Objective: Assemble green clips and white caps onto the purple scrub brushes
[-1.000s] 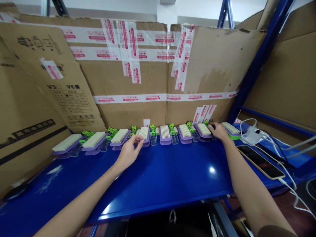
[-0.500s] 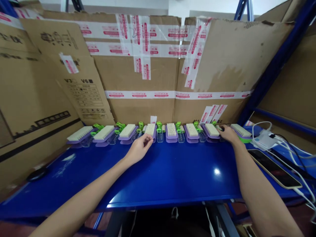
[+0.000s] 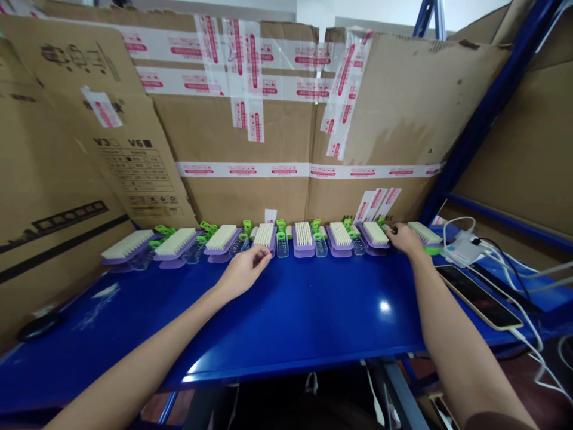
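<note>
A row of scrub brushes with cream bristles and purple bodies, such as the brush (image 3: pixel 264 235) by my left hand, lies bristles up along the back of the blue table (image 3: pixel 304 310). Between them are small clear bottles with green tops, one bottle (image 3: pixel 282 245) just right of that brush. My left hand (image 3: pixel 244 272) is in front of the brush, thumb and fingers curled together with nothing visible in them. At the right end, my right hand (image 3: pixel 405 239) closes around a green-topped bottle (image 3: pixel 381 221) beside a purple brush (image 3: pixel 376 234); the fingers hide most of it.
A green-based brush (image 3: pixel 425 233) lies right of my right hand. Farther right are a white charger (image 3: pixel 463 248) with tangled cables and a phone (image 3: pixel 478 297). Taped cardboard (image 3: pixel 250 134) walls the back. A dark round object (image 3: pixel 39 326) sits at the left edge.
The view has shifted slightly, so everything appears a little farther left. Both hands keep nearly the same places against the row.
</note>
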`<state>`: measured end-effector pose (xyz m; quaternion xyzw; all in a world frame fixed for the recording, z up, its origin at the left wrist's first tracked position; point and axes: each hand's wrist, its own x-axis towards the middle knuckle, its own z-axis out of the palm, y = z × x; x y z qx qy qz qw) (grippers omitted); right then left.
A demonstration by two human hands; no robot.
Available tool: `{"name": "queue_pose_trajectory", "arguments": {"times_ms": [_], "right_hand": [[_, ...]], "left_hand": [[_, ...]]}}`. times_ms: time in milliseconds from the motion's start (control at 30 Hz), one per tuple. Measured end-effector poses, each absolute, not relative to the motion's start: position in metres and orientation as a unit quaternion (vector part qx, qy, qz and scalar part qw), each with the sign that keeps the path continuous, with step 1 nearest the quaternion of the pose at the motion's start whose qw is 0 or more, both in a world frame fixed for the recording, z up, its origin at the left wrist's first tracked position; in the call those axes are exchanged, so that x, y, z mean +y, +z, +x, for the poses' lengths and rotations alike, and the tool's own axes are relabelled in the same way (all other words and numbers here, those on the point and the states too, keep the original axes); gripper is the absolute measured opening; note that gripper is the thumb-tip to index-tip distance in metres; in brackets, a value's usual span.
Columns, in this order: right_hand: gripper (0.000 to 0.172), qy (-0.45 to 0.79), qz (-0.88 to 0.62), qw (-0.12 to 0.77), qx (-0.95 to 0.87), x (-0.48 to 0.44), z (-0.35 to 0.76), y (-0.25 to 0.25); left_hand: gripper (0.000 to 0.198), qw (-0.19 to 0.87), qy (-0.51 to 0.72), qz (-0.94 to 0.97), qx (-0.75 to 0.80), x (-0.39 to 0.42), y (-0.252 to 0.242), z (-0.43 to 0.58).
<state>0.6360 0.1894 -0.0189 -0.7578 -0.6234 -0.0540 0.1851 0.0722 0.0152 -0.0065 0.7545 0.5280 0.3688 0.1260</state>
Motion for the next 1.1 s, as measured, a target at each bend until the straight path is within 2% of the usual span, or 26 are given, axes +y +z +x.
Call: {"name": "queue_pose_trajectory", "arguments": {"times_ms": [300,767,867,1100], "right_hand": [[0.059,-0.051,-0.771,0.166,-0.613,0.183,0.631,-0.02],[0.054,-0.071,-0.768,0.166,-0.614,0.179,0.635,-0.007],[0.05,-0.094,-0.745,0.187,-0.634,0.175,0.631,0.004],[0.055,-0.112,-0.627,0.218,-0.74,0.176,0.596,0.013]], "left_hand": [[0.031,0.138,0.359,0.752,0.536,0.013,-0.004,0.074],[0.033,0.132,0.361,0.753,0.534,0.013,-0.005,0.073],[0.032,0.13,0.362,0.752,0.535,0.013,-0.004,0.074],[0.031,0.137,0.363,0.756,0.528,0.012,-0.004,0.074]]}}
